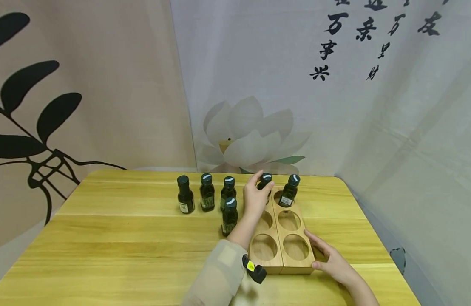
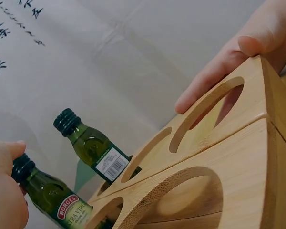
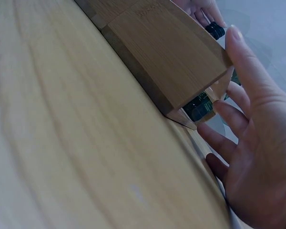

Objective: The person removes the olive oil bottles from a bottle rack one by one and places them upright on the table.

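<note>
two hands point(image 1: 255, 196): left grips bottle point(image 1: 264, 181), right point(image 1: 331, 260) steadies rack point(image 1: 282, 250).

The head camera looks forward and down from above, taking in the whole worktop point(image 1: 105, 238) and the wooden rack point(image 1: 281, 238) from a distance. The left wrist camera sits low and very close beside the rack point(image 2: 238, 157), facing the backdrop. The right wrist camera skims the worktop point(image 3: 62, 133), close against the rack's side point(image 3: 167, 52). All three views share the rack.
</note>
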Tool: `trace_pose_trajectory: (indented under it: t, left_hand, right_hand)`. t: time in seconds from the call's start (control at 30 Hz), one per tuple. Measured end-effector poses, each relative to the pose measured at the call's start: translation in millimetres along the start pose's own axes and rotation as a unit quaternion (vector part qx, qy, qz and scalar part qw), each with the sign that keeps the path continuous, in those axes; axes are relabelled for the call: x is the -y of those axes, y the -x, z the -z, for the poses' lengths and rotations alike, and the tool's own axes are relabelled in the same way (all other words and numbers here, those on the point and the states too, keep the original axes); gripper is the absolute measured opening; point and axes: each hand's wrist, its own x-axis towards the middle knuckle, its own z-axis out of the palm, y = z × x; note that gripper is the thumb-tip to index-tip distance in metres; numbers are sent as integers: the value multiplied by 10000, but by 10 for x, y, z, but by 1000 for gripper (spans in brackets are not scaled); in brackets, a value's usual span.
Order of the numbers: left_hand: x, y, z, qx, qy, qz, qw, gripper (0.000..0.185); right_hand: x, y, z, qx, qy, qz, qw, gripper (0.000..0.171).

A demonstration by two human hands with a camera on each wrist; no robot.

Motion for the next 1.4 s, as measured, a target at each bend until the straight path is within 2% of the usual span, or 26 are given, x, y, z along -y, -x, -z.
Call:
trace_pose_trajectory:
  t: [0.43,0.77,1.1,1.4]
  left_hand:
    - [105,-53,-31,-216,232,-183,9993,39]
    - [81,-54,-25,-183,179,-381,9989,34]
    - [-117,-63,-6,-113,150,-872,9960,34]
    - [-420,-54,78,35,287,-1453,9890,34]
  right_hand:
    - [19,13,1,-32,49,-51,10000,70]
    - [25,12,-4,19,-59,-14,10000,70]
    - [18,6,-1,29,-55,73,10000,70]
    - [17,3,-5,-28,-10,62,10000,72]
